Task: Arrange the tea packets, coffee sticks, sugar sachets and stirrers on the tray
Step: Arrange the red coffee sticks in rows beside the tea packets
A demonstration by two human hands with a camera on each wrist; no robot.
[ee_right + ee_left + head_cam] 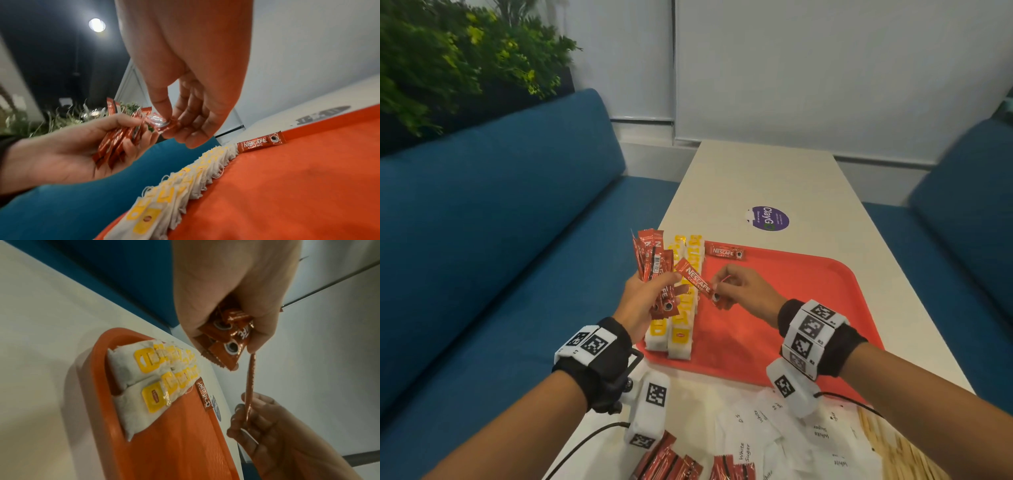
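My left hand [650,301] grips a bunch of red coffee sticks [652,263] above the left edge of the red tray [791,308]. My right hand [736,287] pinches the near end of one coffee stick [693,275] whose far end still touches the bunch. In the right wrist view the pinched stick [162,125] sits between thumb and forefinger. Two rows of tea packets [681,308] with yellow tags lie along the tray's left side. One coffee stick [724,251] lies flat at the tray's far edge.
On the white table [774,178] near me lie white sugar sachets [791,438], more red coffee sticks [671,462] and wooden stirrers [893,445]. A purple sticker [768,218] sits beyond the tray. Blue sofas [500,222] flank the table.
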